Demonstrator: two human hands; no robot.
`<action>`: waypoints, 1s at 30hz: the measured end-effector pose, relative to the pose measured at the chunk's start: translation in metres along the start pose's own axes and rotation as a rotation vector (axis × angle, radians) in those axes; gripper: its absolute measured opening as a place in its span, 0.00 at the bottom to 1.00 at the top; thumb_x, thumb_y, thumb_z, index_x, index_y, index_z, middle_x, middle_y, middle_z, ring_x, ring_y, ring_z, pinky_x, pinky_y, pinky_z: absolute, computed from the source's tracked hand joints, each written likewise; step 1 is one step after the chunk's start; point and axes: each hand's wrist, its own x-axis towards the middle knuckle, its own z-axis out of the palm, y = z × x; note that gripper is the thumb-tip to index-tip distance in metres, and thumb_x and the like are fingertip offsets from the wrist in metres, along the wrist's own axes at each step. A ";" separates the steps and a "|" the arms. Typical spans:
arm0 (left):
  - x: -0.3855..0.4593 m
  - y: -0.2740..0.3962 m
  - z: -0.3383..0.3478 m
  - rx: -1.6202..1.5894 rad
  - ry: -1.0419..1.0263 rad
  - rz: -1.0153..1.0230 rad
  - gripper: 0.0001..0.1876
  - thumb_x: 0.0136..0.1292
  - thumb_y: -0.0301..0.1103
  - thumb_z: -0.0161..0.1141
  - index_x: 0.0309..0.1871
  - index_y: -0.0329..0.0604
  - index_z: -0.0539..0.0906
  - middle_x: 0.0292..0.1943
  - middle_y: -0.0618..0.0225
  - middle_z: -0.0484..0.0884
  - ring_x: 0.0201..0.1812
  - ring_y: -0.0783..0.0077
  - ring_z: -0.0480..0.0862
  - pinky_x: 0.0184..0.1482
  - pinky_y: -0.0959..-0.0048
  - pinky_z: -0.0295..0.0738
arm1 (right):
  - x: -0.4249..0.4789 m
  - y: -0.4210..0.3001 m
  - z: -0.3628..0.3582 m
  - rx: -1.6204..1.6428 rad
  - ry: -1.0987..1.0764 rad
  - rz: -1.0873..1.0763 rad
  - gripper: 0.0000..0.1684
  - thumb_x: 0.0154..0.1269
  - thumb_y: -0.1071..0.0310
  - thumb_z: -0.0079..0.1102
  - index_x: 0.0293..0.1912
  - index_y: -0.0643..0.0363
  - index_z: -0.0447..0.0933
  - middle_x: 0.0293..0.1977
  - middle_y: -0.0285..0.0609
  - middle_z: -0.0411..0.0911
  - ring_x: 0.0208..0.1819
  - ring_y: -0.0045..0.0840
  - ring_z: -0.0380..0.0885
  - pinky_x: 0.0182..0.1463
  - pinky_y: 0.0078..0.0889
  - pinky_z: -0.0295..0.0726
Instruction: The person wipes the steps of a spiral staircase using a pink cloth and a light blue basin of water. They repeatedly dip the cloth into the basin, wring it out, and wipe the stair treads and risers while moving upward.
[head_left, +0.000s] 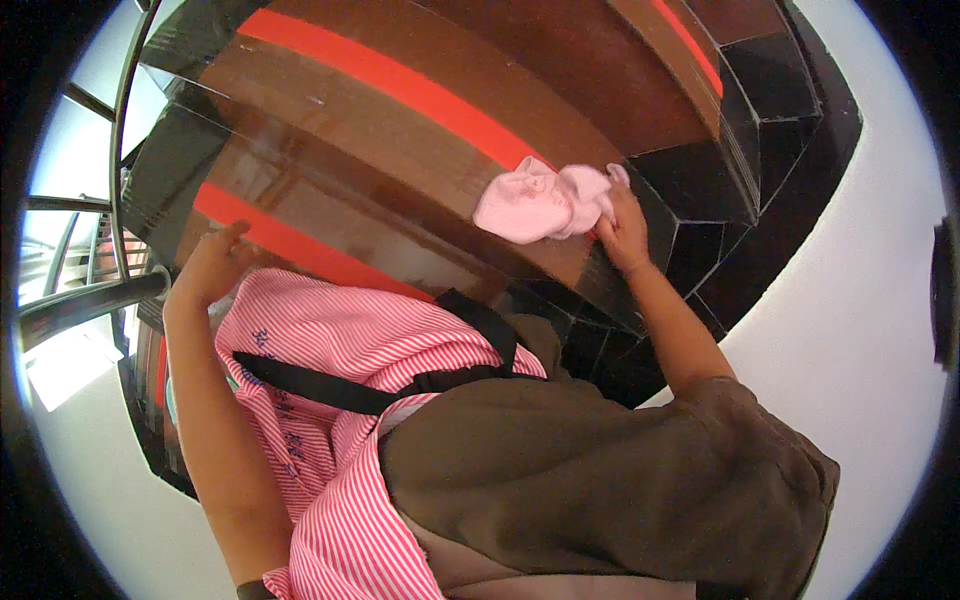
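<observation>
Bunched in my right hand (624, 229) is a pink cloth (532, 199). It hangs over or lies against a brown stair step (442, 150), near the right end of that step's red strip (390, 75). My left hand (217, 262) is off to the left, above the lower step's red strip (300, 244), with the fingers loosely bent. Whether it touches anything is hard to see. A red-and-white striped apron (337, 322) with a black strap (315, 386) covers my front.
A metal railing (120, 150) with dark bars runs up the left side. Black tiles (780, 142) border the steps on the right, against a white wall (862, 262). More brown steps with red strips rise toward the top of the view.
</observation>
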 end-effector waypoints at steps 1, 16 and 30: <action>0.000 0.000 0.000 -0.017 0.017 0.004 0.22 0.61 0.37 0.57 0.57 0.37 0.74 0.44 0.44 0.81 0.49 0.49 0.81 0.52 0.59 0.73 | 0.003 0.014 -0.004 -0.083 -0.016 0.020 0.29 0.53 0.73 0.55 0.58 0.61 0.69 0.59 0.52 0.68 0.63 0.45 0.65 0.67 0.39 0.61; -0.013 0.022 -0.019 0.130 -0.038 -0.017 0.27 0.58 0.39 0.59 0.58 0.32 0.73 0.51 0.45 0.78 0.53 0.51 0.78 0.55 0.61 0.72 | -0.009 0.074 -0.151 -1.029 -0.778 0.171 0.11 0.53 0.60 0.60 0.36 0.52 0.80 0.39 0.46 0.78 0.42 0.42 0.77 0.45 0.42 0.78; -0.015 0.010 -0.020 -0.017 0.004 -0.023 0.24 0.57 0.37 0.58 0.55 0.35 0.74 0.50 0.45 0.78 0.54 0.48 0.77 0.55 0.60 0.71 | 0.090 -0.036 -0.102 0.649 -0.963 0.531 0.15 0.59 0.63 0.63 0.41 0.64 0.80 0.36 0.33 0.80 0.38 0.16 0.76 0.45 0.22 0.75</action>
